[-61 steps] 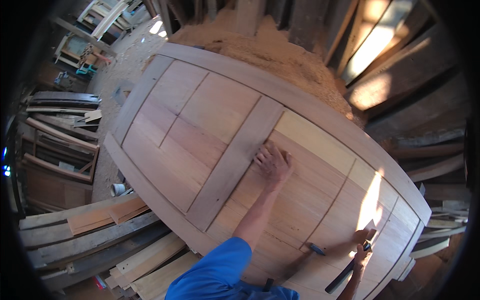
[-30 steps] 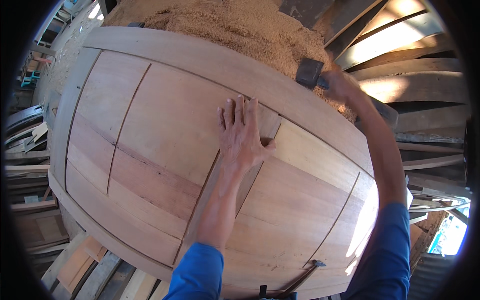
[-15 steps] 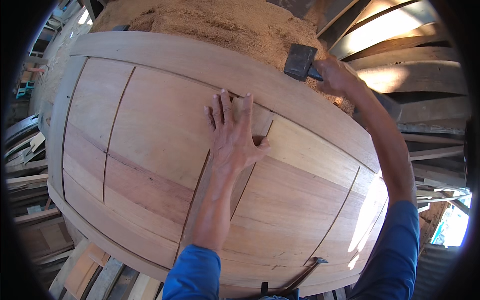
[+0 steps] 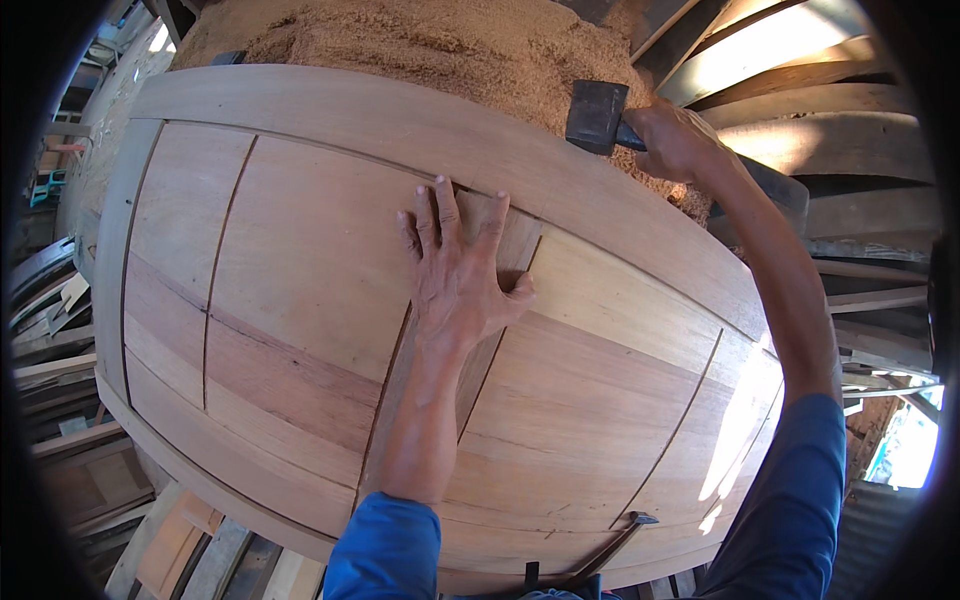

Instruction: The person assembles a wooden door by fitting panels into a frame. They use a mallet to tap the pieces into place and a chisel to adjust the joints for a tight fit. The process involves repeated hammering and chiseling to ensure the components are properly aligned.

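A large, framed wooden panel (image 4: 570, 370) with dark joint lines, its boards pale brown with pinkish and yellowish bands, lies across the middle of the view, with a sawdust heap (image 4: 430, 50) beyond it and boards (image 4: 840, 145) stacked at right. The left forearm (image 4: 420, 440) and left hand (image 4: 457, 270), fingers spread wide, hide part of its crosspiece (image 4: 515, 235), while the right hand (image 4: 677, 142) grips a dark, broad-headed tool (image 4: 598, 117) by the far edge; a small hammer (image 4: 640, 518) shows near the closer edge. The panel's long axis slants from upper left to lower right, and the tool's head points left.
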A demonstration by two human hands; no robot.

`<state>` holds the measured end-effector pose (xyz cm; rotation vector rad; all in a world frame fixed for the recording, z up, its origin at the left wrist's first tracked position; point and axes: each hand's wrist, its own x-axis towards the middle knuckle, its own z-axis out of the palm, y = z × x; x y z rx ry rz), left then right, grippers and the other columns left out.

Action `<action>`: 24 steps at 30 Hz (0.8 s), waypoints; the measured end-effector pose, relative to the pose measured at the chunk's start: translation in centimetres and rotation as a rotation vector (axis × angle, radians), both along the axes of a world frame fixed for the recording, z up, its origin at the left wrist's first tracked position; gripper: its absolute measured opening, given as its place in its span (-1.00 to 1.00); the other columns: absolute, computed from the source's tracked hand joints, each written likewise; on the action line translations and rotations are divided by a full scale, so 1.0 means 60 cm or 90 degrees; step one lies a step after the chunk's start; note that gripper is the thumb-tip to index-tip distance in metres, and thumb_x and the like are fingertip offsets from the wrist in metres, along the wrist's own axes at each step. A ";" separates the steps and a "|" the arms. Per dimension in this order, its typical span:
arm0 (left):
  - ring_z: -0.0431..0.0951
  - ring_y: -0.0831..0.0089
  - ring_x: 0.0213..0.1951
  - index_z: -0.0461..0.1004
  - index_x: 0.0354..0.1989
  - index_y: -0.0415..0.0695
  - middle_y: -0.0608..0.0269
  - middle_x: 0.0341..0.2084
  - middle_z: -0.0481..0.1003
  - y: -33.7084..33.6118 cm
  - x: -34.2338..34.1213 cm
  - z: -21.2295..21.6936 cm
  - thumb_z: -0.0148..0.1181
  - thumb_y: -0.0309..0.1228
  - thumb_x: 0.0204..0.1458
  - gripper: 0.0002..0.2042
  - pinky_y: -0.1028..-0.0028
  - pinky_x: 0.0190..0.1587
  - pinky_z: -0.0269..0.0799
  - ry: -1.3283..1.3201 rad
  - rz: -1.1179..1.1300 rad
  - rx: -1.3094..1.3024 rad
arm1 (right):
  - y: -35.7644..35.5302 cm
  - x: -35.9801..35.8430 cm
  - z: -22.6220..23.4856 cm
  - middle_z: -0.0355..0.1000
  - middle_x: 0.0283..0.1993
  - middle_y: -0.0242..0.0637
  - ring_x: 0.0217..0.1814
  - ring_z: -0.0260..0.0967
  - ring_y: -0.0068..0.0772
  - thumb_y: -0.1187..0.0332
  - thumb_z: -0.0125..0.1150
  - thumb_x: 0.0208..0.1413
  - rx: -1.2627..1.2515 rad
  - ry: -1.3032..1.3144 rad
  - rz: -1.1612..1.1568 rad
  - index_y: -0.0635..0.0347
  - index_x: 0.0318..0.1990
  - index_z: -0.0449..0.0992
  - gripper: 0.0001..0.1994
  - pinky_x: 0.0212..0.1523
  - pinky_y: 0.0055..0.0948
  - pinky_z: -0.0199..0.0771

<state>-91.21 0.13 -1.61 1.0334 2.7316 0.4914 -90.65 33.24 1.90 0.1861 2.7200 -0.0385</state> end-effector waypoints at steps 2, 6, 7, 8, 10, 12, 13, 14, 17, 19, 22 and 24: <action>-0.17 -0.35 0.52 0.21 0.50 0.21 -0.47 0.47 -0.11 0.000 0.000 0.000 0.42 -0.07 -0.16 -0.08 -0.20 0.52 -0.23 0.003 -0.010 0.002 | 0.018 0.006 -0.017 0.55 -0.18 0.16 0.00 0.54 0.09 0.49 0.35 -0.12 -0.037 0.031 -0.044 0.42 -0.05 0.51 -0.60 0.11 -0.06 0.51; -0.16 -0.38 0.51 0.23 0.49 0.15 -0.47 0.47 -0.11 -0.004 0.002 -0.006 0.41 -0.07 -0.16 -0.09 -0.22 0.51 -0.24 -0.001 0.001 0.017 | 0.026 -0.002 0.010 0.55 -0.21 0.13 -0.17 0.57 -0.05 0.46 0.28 -0.02 -0.136 0.057 -0.233 0.39 0.03 0.50 -0.59 -0.07 -0.15 0.57; -0.16 -0.40 0.50 0.25 0.48 0.11 -0.47 0.47 -0.11 -0.002 0.003 -0.007 0.41 -0.07 -0.17 -0.10 -0.24 0.50 -0.24 0.005 0.000 0.032 | 0.046 0.001 -0.001 0.55 -0.21 0.12 -0.25 0.55 -0.09 0.42 0.25 0.00 -0.123 0.171 -0.232 0.41 0.03 0.48 -0.59 -0.15 -0.20 0.58; -0.15 -0.43 0.50 0.26 0.47 0.08 -0.48 0.47 -0.11 -0.001 0.004 -0.007 0.41 -0.08 -0.18 -0.10 -0.26 0.50 -0.24 0.011 0.000 0.047 | 0.064 0.009 -0.010 0.55 -0.21 0.13 -0.23 0.56 -0.08 0.42 0.26 -0.01 -0.102 0.141 -0.223 0.40 0.01 0.48 -0.60 -0.13 -0.18 0.58; -0.16 -0.39 0.51 0.22 0.49 0.10 -0.47 0.48 -0.11 0.003 0.002 -0.004 0.41 -0.06 -0.17 -0.07 -0.22 0.51 -0.25 0.004 -0.001 0.022 | 0.053 0.003 0.000 0.55 -0.21 0.13 -0.19 0.57 -0.05 0.41 0.28 -0.04 -0.064 0.073 -0.198 0.40 -0.01 0.49 -0.60 -0.10 -0.16 0.58; -0.17 -0.38 0.51 0.20 0.50 0.12 -0.45 0.48 -0.11 0.006 0.000 -0.004 0.42 -0.05 -0.17 -0.06 -0.20 0.51 -0.25 0.001 0.001 0.012 | 0.014 0.030 -0.029 0.55 -0.21 0.12 -0.04 0.56 0.05 0.43 0.30 -0.08 -0.006 0.022 -0.054 0.37 -0.10 0.51 -0.65 0.01 -0.07 0.54; -0.17 -0.38 0.51 0.20 0.50 0.12 -0.44 0.48 -0.11 0.002 -0.001 -0.006 0.42 -0.05 -0.17 -0.06 -0.20 0.51 -0.25 0.003 0.004 0.013 | 0.003 0.025 -0.005 0.55 -0.21 0.09 -0.05 0.56 0.02 0.44 0.30 -0.07 -0.014 0.000 -0.038 0.37 -0.09 0.51 -0.66 0.00 -0.08 0.54; -0.17 -0.38 0.51 0.20 0.50 0.13 -0.43 0.48 -0.11 -0.001 -0.001 -0.008 0.42 -0.06 -0.17 -0.06 -0.21 0.51 -0.25 0.005 0.007 0.013 | -0.005 0.017 0.019 0.56 -0.21 0.07 -0.06 0.56 -0.02 0.45 0.30 -0.06 -0.022 -0.023 -0.021 0.37 -0.08 0.51 -0.66 -0.01 -0.10 0.53; -0.16 -0.37 0.51 0.20 0.50 0.13 -0.40 0.49 -0.10 -0.002 0.001 -0.008 0.43 -0.07 -0.18 -0.06 -0.21 0.52 -0.25 0.002 0.003 0.009 | 0.024 0.031 -0.001 0.55 -0.23 0.04 -0.13 0.56 -0.10 0.49 0.28 -0.02 -0.158 0.022 -0.100 0.36 -0.04 0.52 -0.66 -0.08 -0.15 0.53; -0.16 -0.37 0.51 0.21 0.50 0.12 -0.40 0.49 -0.10 -0.001 0.001 -0.007 0.43 -0.07 -0.17 -0.06 -0.21 0.52 -0.26 0.003 0.005 0.010 | 0.034 0.027 0.004 0.55 -0.24 0.03 -0.18 0.55 -0.15 0.50 0.27 -0.01 -0.147 0.078 -0.185 0.37 -0.01 0.52 -0.65 -0.11 -0.18 0.52; -0.15 -0.37 0.51 0.21 0.49 0.12 -0.39 0.49 -0.09 0.003 0.001 -0.005 0.43 -0.08 -0.17 -0.07 -0.20 0.52 -0.26 0.001 0.004 0.012 | 0.063 0.012 0.000 0.55 -0.24 0.06 -0.21 0.56 -0.12 0.49 0.27 -0.01 -0.084 0.109 -0.224 0.38 -0.03 0.51 -0.66 -0.13 -0.20 0.56; -0.15 -0.37 0.51 0.22 0.49 0.13 -0.39 0.49 -0.09 0.010 0.000 -0.003 0.43 -0.08 -0.17 -0.07 -0.20 0.52 -0.25 0.001 0.002 0.010 | 0.065 0.007 -0.017 0.56 -0.21 0.09 -0.17 0.57 -0.07 0.48 0.29 -0.02 0.000 0.055 -0.181 0.38 -0.05 0.50 -0.66 -0.11 -0.16 0.58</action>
